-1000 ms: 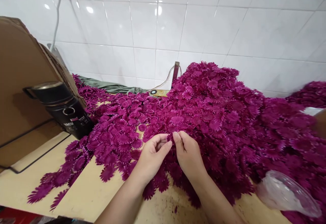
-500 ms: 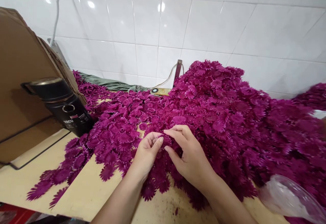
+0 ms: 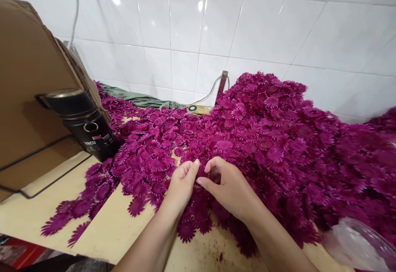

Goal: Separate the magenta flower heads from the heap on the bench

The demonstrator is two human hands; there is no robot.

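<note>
My left hand is closed in a pinch, thumb pressed against the curled fingers. At its fingertips is a magenta artificial flower piece, hard to separate from the similar ones behind it. Close on the right, my right hand has its thumb and forefinger curved and apart. Its thumb tip comes near the left fingers, and I make out nothing gripped in it. Both hands are over a large heap of magenta flower pieces with fringed petals.
A black vacuum bottle stands at left before a cardboard box. Clear plastic container sits front right. A yellow tool and green cloth lie by the tiled wall. Stray flowers lie front left.
The view has shifted slightly, moving the scene rightward. My right forefinger has drawn back from the left fingertips, and my left thumb now points more upward.
</note>
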